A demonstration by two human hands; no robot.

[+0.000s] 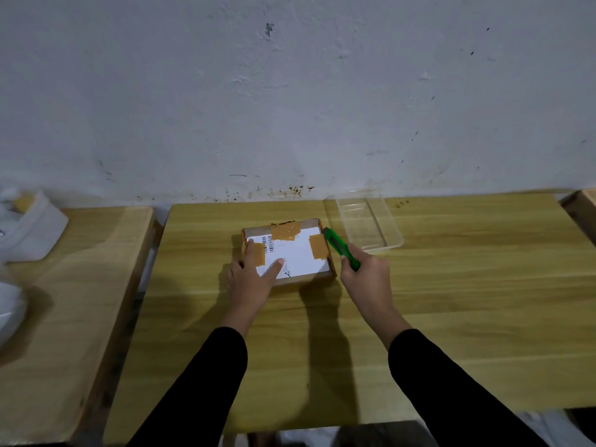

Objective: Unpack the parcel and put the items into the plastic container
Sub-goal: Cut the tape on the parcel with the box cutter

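Observation:
A flat cardboard parcel (pixel 300 253) with a white shipping label and brown tape strips lies on the wooden table (pixel 451 301). My left hand (pixel 251 275) rests flat on its left part, fingers spread over the label. My right hand (pixel 366 274) grips a green utility knife (pixel 338 246), whose tip sits at the parcel's right edge near the far corner. A clear plastic container (pixel 392 233) stands empty just right of the parcel, by the wall.
A second wooden table (pixel 64 301) adjoins on the left, with white bags or packets (pixel 29 227) at its far left. A wall rises directly behind both tables. Another wooden surface (pixel 583 204) shows at the far right edge.

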